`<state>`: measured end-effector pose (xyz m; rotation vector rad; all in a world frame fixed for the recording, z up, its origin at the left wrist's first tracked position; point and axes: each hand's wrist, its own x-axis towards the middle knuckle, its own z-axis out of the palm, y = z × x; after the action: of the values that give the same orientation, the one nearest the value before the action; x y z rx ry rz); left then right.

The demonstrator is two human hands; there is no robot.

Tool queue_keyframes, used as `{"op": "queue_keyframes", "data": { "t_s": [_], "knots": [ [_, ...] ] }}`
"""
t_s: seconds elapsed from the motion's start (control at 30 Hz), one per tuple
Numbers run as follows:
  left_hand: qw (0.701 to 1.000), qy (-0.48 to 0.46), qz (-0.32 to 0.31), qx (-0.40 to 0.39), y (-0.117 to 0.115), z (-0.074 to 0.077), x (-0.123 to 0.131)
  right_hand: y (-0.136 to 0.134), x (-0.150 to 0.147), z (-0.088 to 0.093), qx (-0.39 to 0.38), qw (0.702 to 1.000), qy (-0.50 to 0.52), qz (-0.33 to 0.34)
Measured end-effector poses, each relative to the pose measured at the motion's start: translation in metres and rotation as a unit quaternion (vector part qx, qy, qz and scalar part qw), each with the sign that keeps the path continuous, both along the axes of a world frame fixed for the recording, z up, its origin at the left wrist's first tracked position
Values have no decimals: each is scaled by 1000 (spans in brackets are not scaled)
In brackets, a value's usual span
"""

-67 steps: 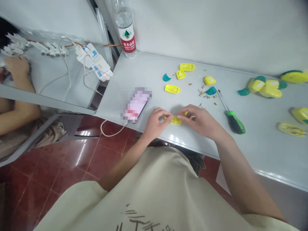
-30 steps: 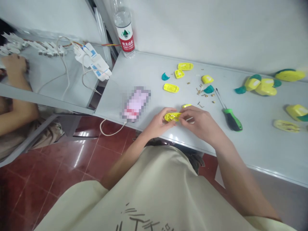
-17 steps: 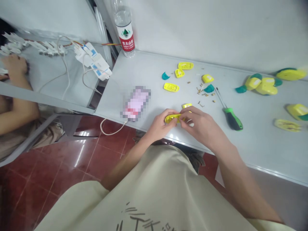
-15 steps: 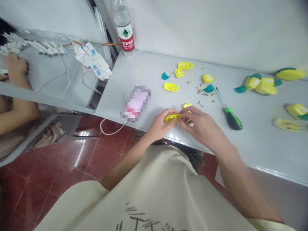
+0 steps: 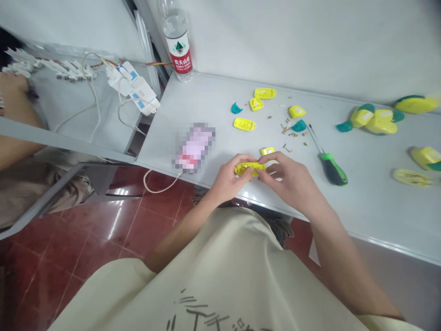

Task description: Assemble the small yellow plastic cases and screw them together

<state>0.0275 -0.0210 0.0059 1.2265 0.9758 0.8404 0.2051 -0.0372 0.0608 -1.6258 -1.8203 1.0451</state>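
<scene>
Both my left hand [image 5: 227, 178] and my right hand [image 5: 287, 177] grip a small yellow plastic shell [image 5: 248, 169] above the table's front edge, with their fingers covering part of it. Just beyond my right fingers lies a small yellow piece [image 5: 267, 151]. Further back are loose yellow shells [image 5: 244, 124], teal curved pieces [image 5: 299, 126] and scattered small brass parts [image 5: 285, 128]. To the right of my right hand rests a green-handled screwdriver [image 5: 332, 169].
A pixelated phone [image 5: 194, 148] lies left of my hands, with a white cable. A water bottle [image 5: 177, 46] stands at the back corner. Assembled yellow-and-teal shells [image 5: 374, 118] lie far right. At the left, a co-worker's hand [image 5: 12, 85] works at a neighbouring table.
My hands have drawn closer around the shell and turned it slightly. The small yellow piece now shows fully. The co-worker's hand has moved away toward the top left.
</scene>
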Motion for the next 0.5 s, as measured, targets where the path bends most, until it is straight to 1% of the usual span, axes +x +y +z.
{"op": "queue_keyframes", "data": {
  "t_s": [0.07,0.17,0.33,0.5],
  "knots": [
    [1000,-15,4,-13,1,-1,1,0,0,1,-12,1000,13,-2],
    [999,-30,7,-27,1,2,1,0,-2,3,-10,1000,18,-7],
    [999,-18,3,-29,2,9,0,-1,-4,4,8,1000,20,-16],
    [999,-13,-9,-27,1,11,-2,-3,-1,5,17,1000,16,-1]
  ]
}}
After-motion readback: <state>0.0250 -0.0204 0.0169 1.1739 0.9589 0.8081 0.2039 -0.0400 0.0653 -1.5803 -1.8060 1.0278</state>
